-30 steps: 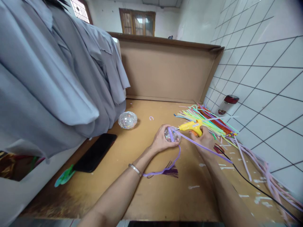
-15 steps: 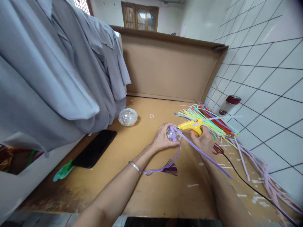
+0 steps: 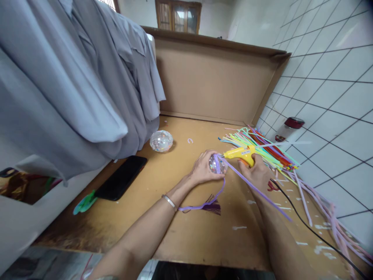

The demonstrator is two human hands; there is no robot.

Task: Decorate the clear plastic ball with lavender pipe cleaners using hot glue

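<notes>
Purple strip (image 3: 257,189) slants before right hand (image 3: 258,170) gripping glue gun (image 3: 244,153); left hand (image 3: 201,167) clasps ball (image 3: 223,167); stem bundle (image 3: 269,154) beyond.

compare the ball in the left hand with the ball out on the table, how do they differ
The held ball has a purple strip across it; the loose ball shows none. The held ball is gripped by the left hand, with the glue gun beside it; the loose ball rests on the table. Both look clear, with coloured specks.
</notes>
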